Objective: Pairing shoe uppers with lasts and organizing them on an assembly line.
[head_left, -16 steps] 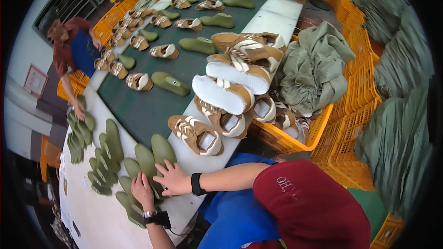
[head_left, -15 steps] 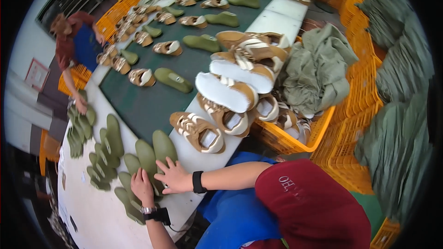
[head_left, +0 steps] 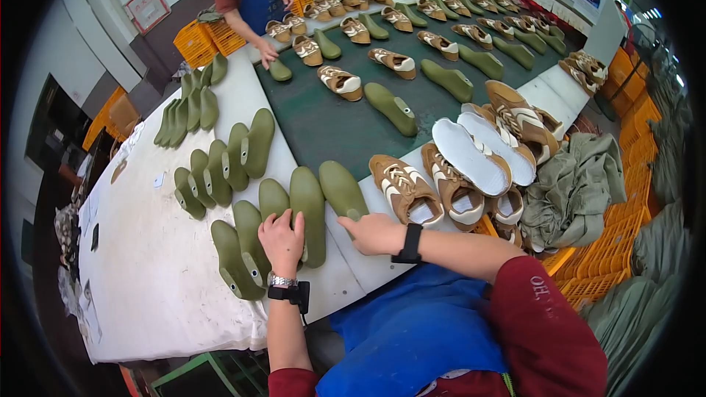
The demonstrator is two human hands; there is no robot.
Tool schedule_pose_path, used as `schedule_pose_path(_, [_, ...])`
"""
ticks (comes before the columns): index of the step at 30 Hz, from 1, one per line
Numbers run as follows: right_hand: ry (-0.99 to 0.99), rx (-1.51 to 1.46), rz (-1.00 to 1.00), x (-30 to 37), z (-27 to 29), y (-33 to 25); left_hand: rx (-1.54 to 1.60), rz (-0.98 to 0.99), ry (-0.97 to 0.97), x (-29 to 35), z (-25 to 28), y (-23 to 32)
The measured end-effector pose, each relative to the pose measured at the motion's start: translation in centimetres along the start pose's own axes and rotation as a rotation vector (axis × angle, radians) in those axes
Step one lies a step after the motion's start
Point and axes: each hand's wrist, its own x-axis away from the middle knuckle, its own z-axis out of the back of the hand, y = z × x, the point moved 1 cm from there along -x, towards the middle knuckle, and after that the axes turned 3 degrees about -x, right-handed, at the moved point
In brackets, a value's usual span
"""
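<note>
Green shoe lasts stand in rows along the white tabletop's near right side. My left hand [head_left: 282,244] is closed around a green shoe last [head_left: 273,195], with the thumb beside a taller last [head_left: 307,209] to its right. Two more lasts, one a green last [head_left: 230,250], stand just left of that hand. My right hand [head_left: 375,234] grips the heel end of another green last [head_left: 340,185], which leans over the edge of the green belt. Its fingers are partly hidden. Right of this last lies a brown and white sneaker [head_left: 404,187].
The green conveyor belt [head_left: 309,121] carries rows of brown shoes and green lasts. White insoles [head_left: 471,154] lie on sneakers at my right, near a crumpled green cloth [head_left: 577,191] and orange crates [head_left: 614,228]. Across the table, a co-worker's hand [head_left: 266,53] reaches to a last [head_left: 279,70].
My right hand has gone from spread fingers to holding a last, now tilted toward the belt. My left hand has closed on another. The co-worker's hand has moved to the belt. My view has turned.
</note>
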Motion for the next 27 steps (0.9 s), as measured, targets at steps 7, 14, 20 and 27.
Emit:
schedule_pose_path(7, [0.108,-0.059,-0.068,-8.7,5.3,2.8,0.009,0.009,0.024,-0.1,0.3,-0.1])
schedule_pose_path(14, [0.298,0.0,-0.063,-14.0,4.9,5.8,0.013,0.033,-0.003,-0.3,0.2,0.2])
schedule_pose_path(20, [0.07,0.382,0.119,-2.0,6.2,4.6,0.004,0.012,0.016,-0.4,0.2,-0.4])
schedule_pose_path(27, [0.19,0.298,-0.056,8.2,1.0,7.2,0.02,0.043,-0.001,-0.2,0.3,-0.1])
